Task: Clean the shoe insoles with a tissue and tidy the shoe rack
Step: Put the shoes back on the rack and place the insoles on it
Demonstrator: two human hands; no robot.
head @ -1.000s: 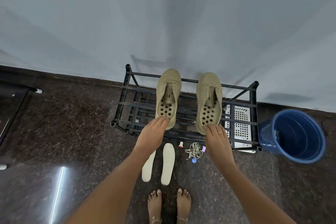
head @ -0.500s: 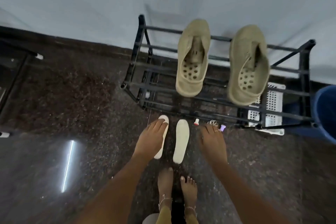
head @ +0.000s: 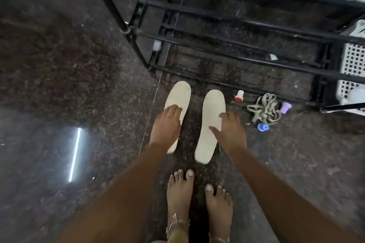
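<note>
While the left insole point(head: 178, 96) and right insole point(head: 210, 124) lie flat on the floor point(head: 79, 69), side by side just in front of the rack point(head: 217, 34), neither looks wiped yet; no tissue in view. Left hand point(head: 167, 126) rests on the left insole, fingers straight, gripping nothing. Right hand point(head: 231, 130) is spread at the right insole's outer edge, thumb over it; contact unclear, no grip. Hands apart, one per insole. Judgement: early stage, about at insole pick-up. Wiping, refitting and the rack tidy are all left. Shoes are out of view. Loose laces point(head: 264, 108) and three small caps lie on the floor right of the insoles, probably part of the tidy.
</note>
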